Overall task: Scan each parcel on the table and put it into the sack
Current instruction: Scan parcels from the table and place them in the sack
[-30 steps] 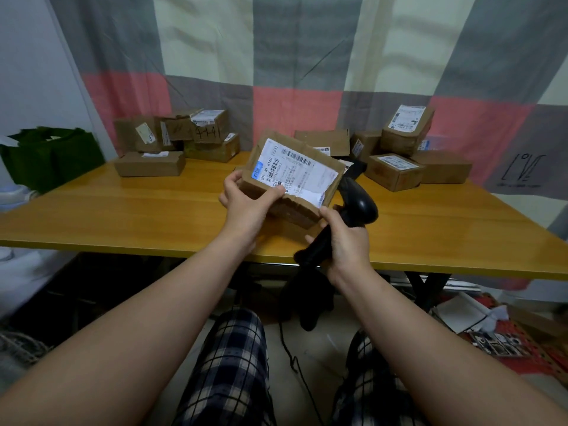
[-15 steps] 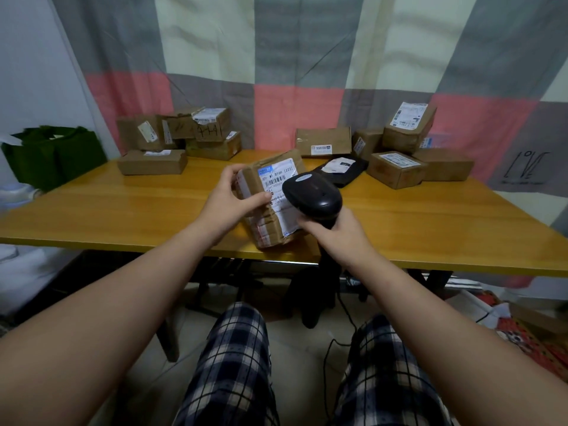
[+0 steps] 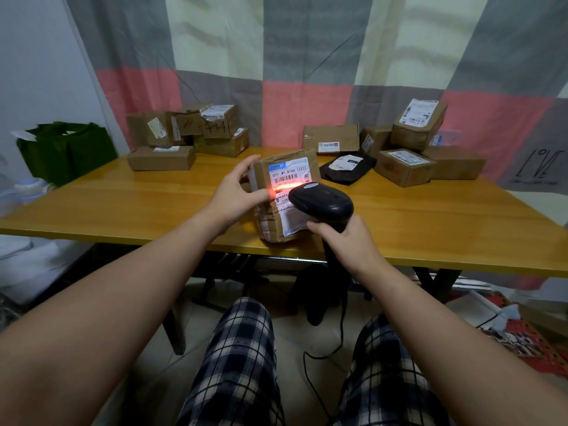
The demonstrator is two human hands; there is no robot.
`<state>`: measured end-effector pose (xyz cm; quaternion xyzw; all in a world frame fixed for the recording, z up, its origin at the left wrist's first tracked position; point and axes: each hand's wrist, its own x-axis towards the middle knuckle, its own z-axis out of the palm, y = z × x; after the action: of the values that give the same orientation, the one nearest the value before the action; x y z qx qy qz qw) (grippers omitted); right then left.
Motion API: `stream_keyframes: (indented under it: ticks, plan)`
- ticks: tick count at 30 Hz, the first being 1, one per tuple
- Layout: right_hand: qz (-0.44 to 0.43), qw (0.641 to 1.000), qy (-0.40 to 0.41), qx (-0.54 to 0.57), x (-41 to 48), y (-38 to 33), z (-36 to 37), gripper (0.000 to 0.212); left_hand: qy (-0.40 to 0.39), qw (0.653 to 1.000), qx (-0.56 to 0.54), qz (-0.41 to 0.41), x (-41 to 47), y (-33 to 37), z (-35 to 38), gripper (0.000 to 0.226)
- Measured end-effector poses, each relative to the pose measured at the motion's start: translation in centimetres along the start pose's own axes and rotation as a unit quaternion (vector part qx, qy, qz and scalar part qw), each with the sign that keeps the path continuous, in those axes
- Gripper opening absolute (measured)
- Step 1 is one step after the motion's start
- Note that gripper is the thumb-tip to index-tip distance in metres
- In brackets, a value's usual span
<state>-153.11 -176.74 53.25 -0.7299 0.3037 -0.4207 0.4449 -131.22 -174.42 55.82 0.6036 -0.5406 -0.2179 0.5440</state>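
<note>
My left hand (image 3: 235,195) grips the left side of a brown cardboard parcel (image 3: 281,179), held upright over the front of the wooden table (image 3: 123,204) with its white label facing me. My right hand (image 3: 347,238) grips the handle of a black barcode scanner (image 3: 321,202), whose head sits just in front of the label. A red scan light glows across the label below the barcode. A green sack (image 3: 66,150) stands off the table's left end.
A stack of brown parcels (image 3: 187,133) lies at the back left of the table and another group (image 3: 412,146) at the back right. A black soft parcel (image 3: 347,169) lies between them. The scanner's cable hangs down between my knees. Clutter covers the floor at right.
The parcel has been turned upright so its label faces me. The scanner has swung up from under the parcel to in front of the label, and its red light is now on.
</note>
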Motion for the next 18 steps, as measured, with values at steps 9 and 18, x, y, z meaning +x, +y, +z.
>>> stream_keyframes:
  ticks: [9, 18]
  plan:
    - [0.002, 1.000, 0.008, -0.022, 0.4, -0.6, -0.7, 0.020, -0.008, 1.000, 0.013, -0.005, 0.1, 0.1, -0.1, 0.079]
    - [0.046, 0.995, 0.019, -0.086, -0.6, -5.3, -3.7, 0.007, 0.018, 0.995, 0.095, 0.016, 1.3, 1.3, -0.6, 0.089]
